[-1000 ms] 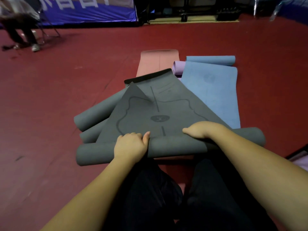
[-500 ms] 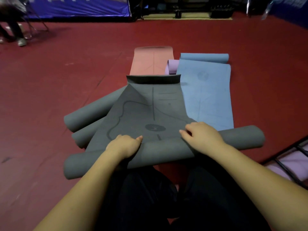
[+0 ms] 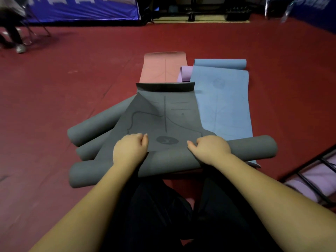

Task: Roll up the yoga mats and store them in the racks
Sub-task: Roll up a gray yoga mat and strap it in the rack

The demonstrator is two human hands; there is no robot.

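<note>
A dark grey yoga mat [image 3: 163,120] lies in front of me, its near end rolled into a thick tube [image 3: 254,148] across my knees. My left hand [image 3: 130,150] and my right hand [image 3: 209,148] both sit on top of that roll with fingers curled over its far side, gripping it. Two more grey rolled mats [image 3: 96,128] lie angled at the left, partly under the flat grey sheet. Beyond are a pink mat [image 3: 161,68], a small purple roll [image 3: 185,73] and a blue mat [image 3: 223,100], flat with a rolled far end.
A black metal rack [image 3: 309,171] holding a purple rolled mat [image 3: 314,186] stands at the right edge. The floor is red carpet [image 3: 72,79]. A person's legs and a chair [image 3: 16,35] are at the far left; a blue banner [image 3: 81,10] lines the back.
The roll has advanced away from me along the grey mat, leaving less flat sheet. Both hands shifted inward and forward on the roll. The camera tilted, bringing the rack into view.
</note>
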